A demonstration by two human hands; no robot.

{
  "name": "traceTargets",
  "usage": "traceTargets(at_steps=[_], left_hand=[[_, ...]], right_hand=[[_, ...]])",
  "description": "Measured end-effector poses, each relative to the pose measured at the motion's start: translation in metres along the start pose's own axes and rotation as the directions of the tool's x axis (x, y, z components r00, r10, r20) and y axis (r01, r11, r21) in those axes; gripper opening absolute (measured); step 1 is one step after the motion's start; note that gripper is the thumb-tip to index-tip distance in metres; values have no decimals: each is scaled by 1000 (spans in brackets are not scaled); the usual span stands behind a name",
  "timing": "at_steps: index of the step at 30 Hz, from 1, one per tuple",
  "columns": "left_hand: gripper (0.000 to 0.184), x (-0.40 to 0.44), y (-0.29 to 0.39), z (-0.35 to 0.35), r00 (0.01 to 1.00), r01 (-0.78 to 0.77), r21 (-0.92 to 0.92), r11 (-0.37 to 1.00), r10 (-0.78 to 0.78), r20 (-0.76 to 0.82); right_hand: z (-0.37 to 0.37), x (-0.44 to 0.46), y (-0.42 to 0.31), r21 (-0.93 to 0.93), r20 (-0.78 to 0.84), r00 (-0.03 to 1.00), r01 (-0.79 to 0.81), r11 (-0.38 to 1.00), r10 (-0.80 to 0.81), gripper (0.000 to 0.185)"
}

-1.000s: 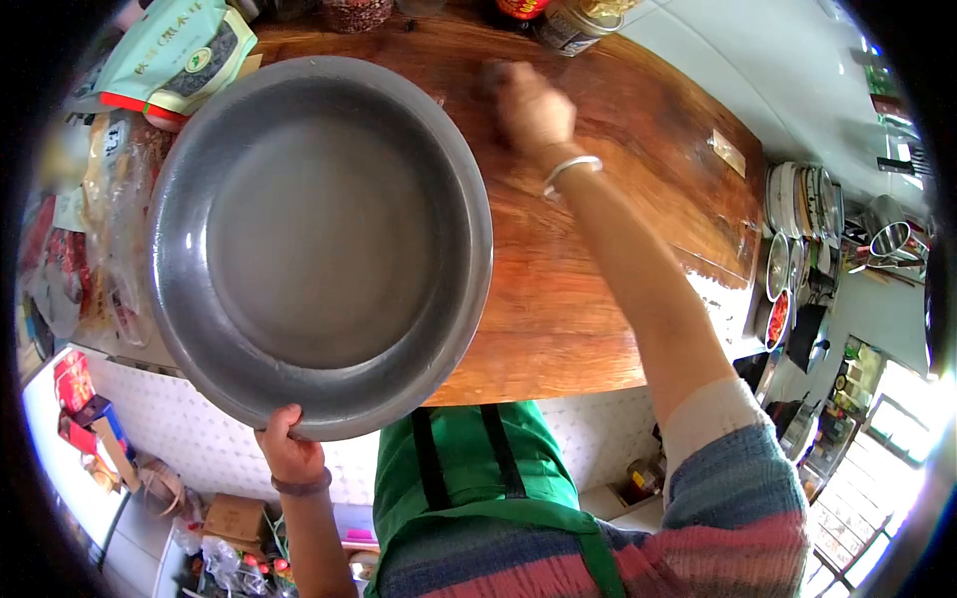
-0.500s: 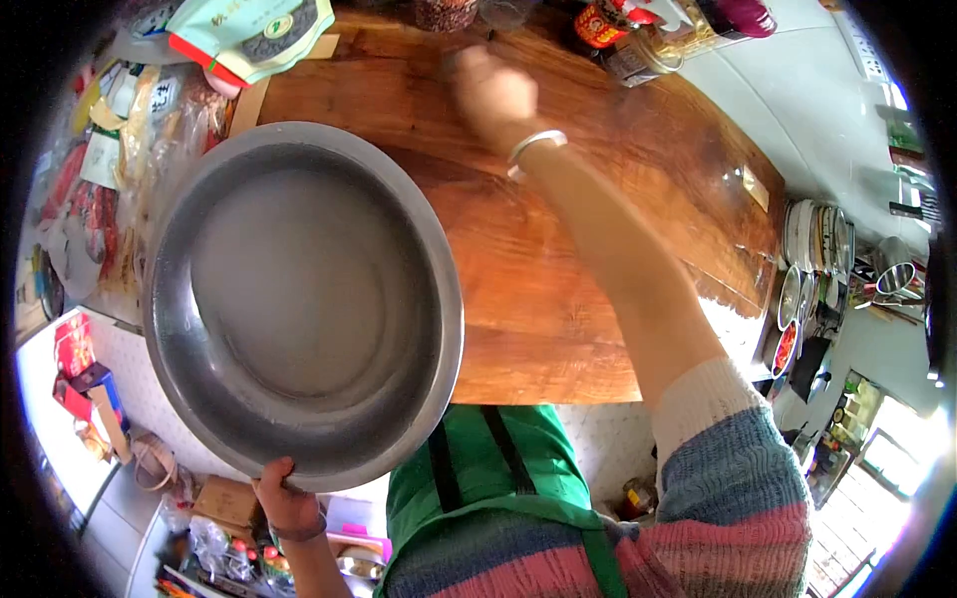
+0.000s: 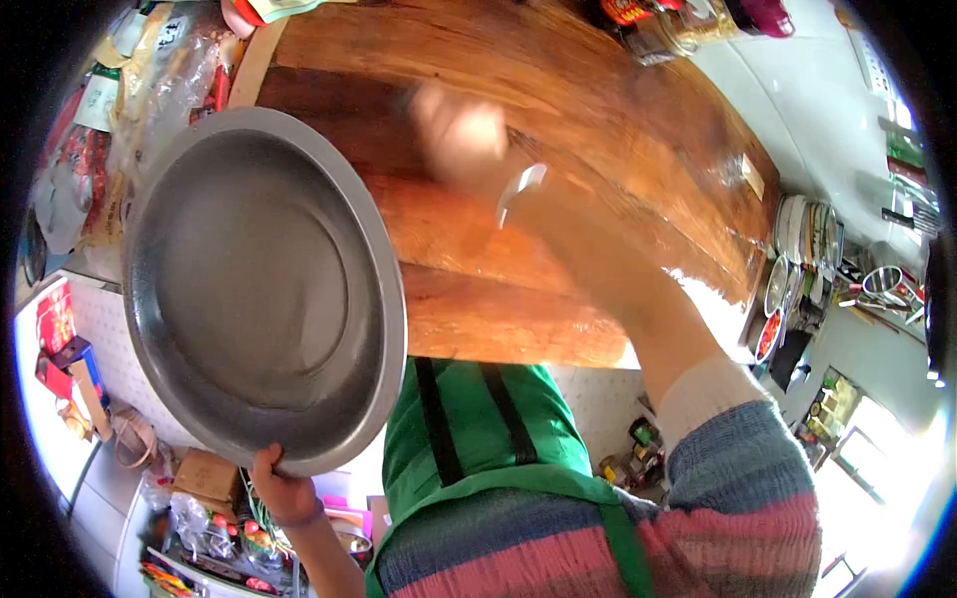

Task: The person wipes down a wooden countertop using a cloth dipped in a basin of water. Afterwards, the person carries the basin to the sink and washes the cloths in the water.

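Nearest you is your green apron w/ black stripes, just beside the counter. Near L, your L hand is closed on the near rim of the grey basin, thumb on the rim. The basin's tilted, its inside toward you, by the counter's near L edge (can't tell if they touch). Farther out, your R hand, w/ a pale bracelet at the wrist, is over the counter, too blurred to say how open it is or if it's got hold of anything. Plates stand far R; plastic bags far L; a jar farthest.
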State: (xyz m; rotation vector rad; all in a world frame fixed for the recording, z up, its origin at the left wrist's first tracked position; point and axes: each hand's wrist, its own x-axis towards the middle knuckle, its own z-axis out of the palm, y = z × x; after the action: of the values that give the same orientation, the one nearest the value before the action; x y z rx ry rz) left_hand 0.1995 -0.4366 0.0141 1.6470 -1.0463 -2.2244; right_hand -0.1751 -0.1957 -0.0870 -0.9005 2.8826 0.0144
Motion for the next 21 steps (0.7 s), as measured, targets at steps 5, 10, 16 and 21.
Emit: traceTargets(at_steps=[5,10,16,21], left_hand=[[15,-1,-10,-13,974,-225,310,924,201,106],[20,-6,-6,-11,996,-83,12,997,82,41],[43,-17,1,-36,991,-118,68,991,123,-61],[48,-24,13,-39,992,-90,-53,995,85,-97]], right_hand=[[3,-171,11,292,59,975,189,938,-215,26],[-10,7,108,236,46,839,-537,810,543,29],[3,19,-82,201,-156,948,306,930,-278,10],[14,-106,-6,180,214,963,124,976,-162,20]])
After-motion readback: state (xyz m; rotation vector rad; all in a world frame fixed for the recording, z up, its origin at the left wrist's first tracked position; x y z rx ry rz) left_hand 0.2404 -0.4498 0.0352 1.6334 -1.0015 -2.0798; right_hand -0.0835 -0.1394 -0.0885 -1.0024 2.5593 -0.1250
